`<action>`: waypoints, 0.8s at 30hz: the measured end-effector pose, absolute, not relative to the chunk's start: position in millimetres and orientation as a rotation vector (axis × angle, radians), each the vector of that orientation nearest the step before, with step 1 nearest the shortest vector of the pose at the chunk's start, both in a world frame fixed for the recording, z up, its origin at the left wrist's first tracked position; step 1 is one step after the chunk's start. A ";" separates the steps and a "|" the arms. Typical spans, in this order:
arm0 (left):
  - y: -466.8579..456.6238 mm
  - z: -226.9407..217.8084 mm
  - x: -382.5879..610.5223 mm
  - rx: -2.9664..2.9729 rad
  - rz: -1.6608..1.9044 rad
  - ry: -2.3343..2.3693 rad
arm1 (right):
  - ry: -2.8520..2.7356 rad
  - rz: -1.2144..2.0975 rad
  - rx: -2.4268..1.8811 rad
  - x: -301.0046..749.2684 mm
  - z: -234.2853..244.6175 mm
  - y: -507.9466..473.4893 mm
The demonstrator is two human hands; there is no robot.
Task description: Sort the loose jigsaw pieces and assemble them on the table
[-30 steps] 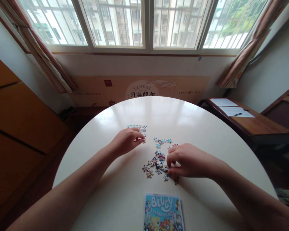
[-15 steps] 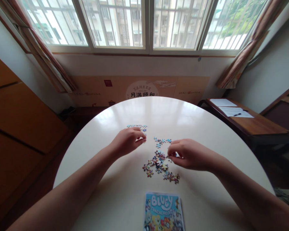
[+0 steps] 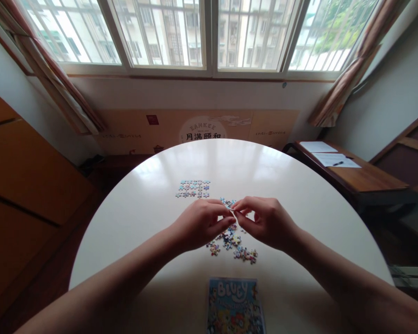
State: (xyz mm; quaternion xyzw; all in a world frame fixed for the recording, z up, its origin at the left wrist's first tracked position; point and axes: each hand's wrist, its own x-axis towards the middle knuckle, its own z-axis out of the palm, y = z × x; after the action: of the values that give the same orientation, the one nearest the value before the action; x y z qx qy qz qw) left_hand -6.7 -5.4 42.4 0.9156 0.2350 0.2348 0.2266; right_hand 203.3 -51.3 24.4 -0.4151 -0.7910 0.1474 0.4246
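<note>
My left hand (image 3: 203, 224) and my right hand (image 3: 264, 221) meet fingertip to fingertip above the table. Between them is a small, pale jigsaw puzzle piece (image 3: 231, 209), seen nearly edge-on. My right thumb and fingers pinch it, and the left fingertips close on its other side. Beneath and just in front of the hands lies a pile of loose puzzle pieces (image 3: 231, 240), partly covered by the fingers. More loose pieces (image 3: 226, 201) show behind the fingertips. Farther back to the left, several pieces sit in rows as a partly assembled puzzle (image 3: 194, 188).
A round white table (image 3: 125, 222) carries everything. Near its front edge lies a blue "Bluey" picture sheet or box (image 3: 234, 306), shaded by the arms. To the right, a wooden side table (image 3: 369, 178) holds papers (image 3: 334, 160) and a pen. Barred windows and curtains are behind.
My left hand has come back from the assembled rows toward the middle, uncovering them. My right hand has moved left and up from the pile's right side, so both hands now meet at a piece.
</note>
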 end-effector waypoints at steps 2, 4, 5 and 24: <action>-4.8 40.1 -6.6 2.521 0.672 0.656 | -1.965 0.383 -1.012 201.7 21.8 -51.5; -4.5 39.2 -6.7 2.517 0.703 0.662 | -1.959 0.384 -0.992 201.4 20.6 -51.3; -4.5 39.1 -6.7 2.515 0.712 0.658 | -1.963 0.377 -0.982 201.4 20.6 -51.2; 57.8 79.4 -92.2 2.209 0.061 1.323 | -1.997 0.147 -1.042 232.1 32.6 -40.4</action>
State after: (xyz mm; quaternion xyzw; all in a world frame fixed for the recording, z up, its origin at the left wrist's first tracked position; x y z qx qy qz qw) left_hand -92.2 57.8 79.4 0.8235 0.4933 0.0227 0.2792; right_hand 232.1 -40.4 32.6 -0.4172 -0.7997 0.0589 0.4278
